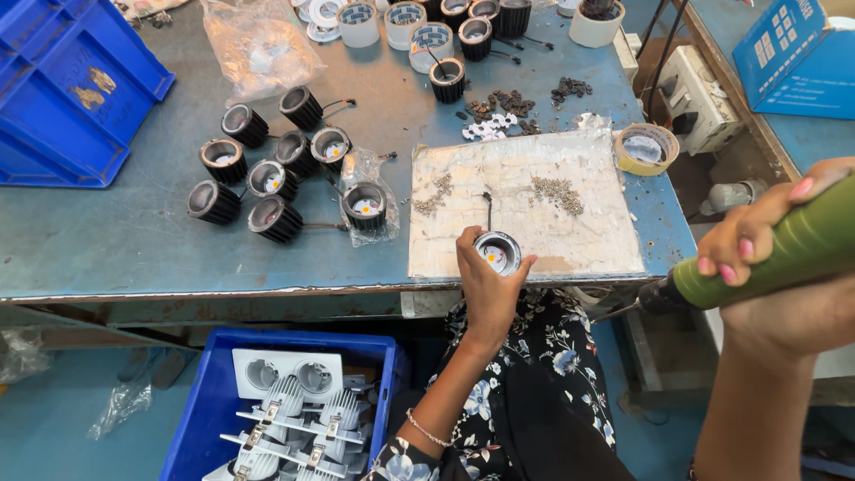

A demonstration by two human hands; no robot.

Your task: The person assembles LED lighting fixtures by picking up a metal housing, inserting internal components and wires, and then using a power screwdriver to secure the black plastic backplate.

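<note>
Gripping a small round lamp housing (497, 252) in the left hand (488, 289), fingers closed round its body at the near edge of the taped work mat (534, 191); right hand (766, 258) clenched on a green electric screwdriver (757, 263), raised well off to the side. Judging by the black housings (267, 174) grouped left and screws (557, 191) piled on the mat, probably partway through the batch, this unit not yet fastened.
</note>
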